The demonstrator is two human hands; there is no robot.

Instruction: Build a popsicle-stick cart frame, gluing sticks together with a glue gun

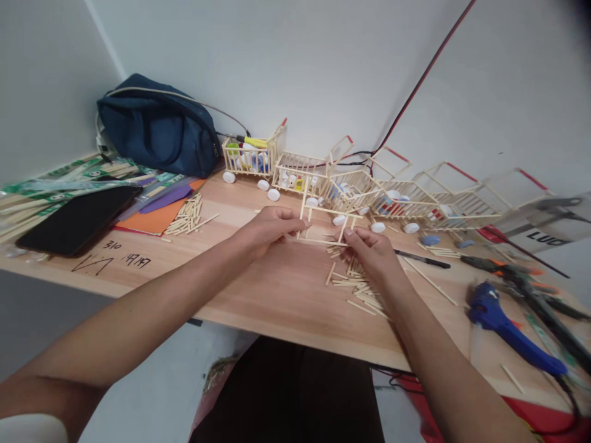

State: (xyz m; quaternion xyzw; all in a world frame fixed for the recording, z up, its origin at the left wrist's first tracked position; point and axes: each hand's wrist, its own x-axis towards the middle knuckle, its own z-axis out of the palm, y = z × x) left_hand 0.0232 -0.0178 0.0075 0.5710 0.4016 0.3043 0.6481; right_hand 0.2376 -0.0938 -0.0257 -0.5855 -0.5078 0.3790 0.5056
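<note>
Between my hands, above the middle of the wooden table, is a small frame of thin wooden sticks, roughly rectangular with an upright at its left end. My left hand pinches the frame's left end. At its right lower corner, my right hand grips it between thumb and fingers. A loose pile of short cut sticks lies under and beside my right hand. Behind the frame stands a row of miniature stick carts with white wheels, among them a cart filled with small coloured pieces.
At right lie a blue glue gun, pliers and a black pen. To the left are a black phone or tablet, bagged sticks, orange paper and another stick pile. A blue bag leans against the wall.
</note>
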